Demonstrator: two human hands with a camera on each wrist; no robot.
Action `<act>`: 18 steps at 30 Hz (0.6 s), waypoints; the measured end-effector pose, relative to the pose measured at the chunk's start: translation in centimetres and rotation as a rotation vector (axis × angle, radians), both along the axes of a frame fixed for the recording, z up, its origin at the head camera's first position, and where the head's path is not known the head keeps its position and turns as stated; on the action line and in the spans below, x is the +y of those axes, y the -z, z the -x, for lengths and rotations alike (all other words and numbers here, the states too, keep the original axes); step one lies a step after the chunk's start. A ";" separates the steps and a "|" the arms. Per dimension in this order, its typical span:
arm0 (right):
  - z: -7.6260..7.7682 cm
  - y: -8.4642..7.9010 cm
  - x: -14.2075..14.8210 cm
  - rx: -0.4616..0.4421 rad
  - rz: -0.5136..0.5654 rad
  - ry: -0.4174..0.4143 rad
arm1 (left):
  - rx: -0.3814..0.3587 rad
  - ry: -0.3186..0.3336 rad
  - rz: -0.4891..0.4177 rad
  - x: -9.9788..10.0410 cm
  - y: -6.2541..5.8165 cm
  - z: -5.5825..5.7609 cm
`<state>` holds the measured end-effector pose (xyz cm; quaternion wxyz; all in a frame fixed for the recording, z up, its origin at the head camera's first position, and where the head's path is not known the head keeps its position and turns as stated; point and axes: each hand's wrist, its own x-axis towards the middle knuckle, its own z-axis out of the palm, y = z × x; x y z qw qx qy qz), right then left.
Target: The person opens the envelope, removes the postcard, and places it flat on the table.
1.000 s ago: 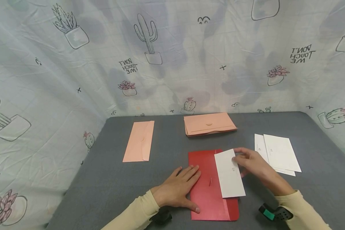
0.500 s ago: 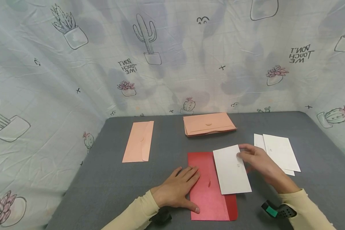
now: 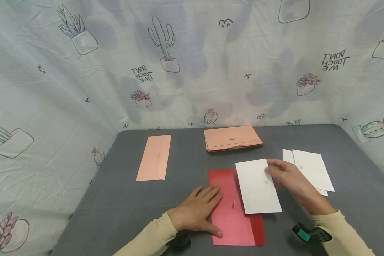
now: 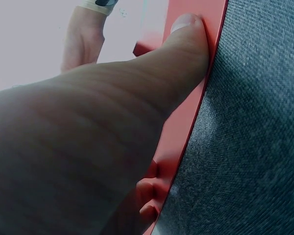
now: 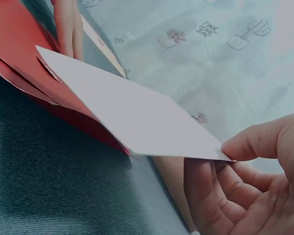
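Note:
A red envelope (image 3: pixel 224 222) lies on the grey table, its flap edge toward the right. My left hand (image 3: pixel 200 211) presses on its left part with fingers spread and straight; in the left wrist view the thumb (image 4: pixel 186 41) rests flat on the red paper. Between thumb and fingers my right hand (image 3: pixel 286 177) pinches a white card (image 3: pixel 257 190) by its upper right edge. The card is held over the envelope's right side and hides part of it. In the right wrist view the card (image 5: pixel 132 112) tilts above the red envelope (image 5: pixel 24 44).
A stack of peach envelopes (image 3: pixel 233 138) sits at the back middle. One peach envelope (image 3: pixel 153 158) lies apart at the left. Several white cards (image 3: pixel 313 170) lie at the right, partly behind my right hand. A patterned curtain (image 3: pixel 192 71) hangs behind the table.
My right hand has moved the white card slightly up and to the right, and more of the envelope's lower right shows. The left hand has stayed in place on the envelope.

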<state>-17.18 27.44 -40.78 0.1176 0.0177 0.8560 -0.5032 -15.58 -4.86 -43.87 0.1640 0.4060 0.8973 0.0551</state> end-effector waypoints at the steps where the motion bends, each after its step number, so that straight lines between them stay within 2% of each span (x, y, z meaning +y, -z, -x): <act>1: 0.0 -0.1 0.0 0.004 0.000 0.004 | 0.000 0.001 0.001 0.0 0.0 0.0; 18: 0.1 -0.5 0.5 0.074 0.009 0.035 | -0.007 -0.004 0.011 0.1 0.0 0.1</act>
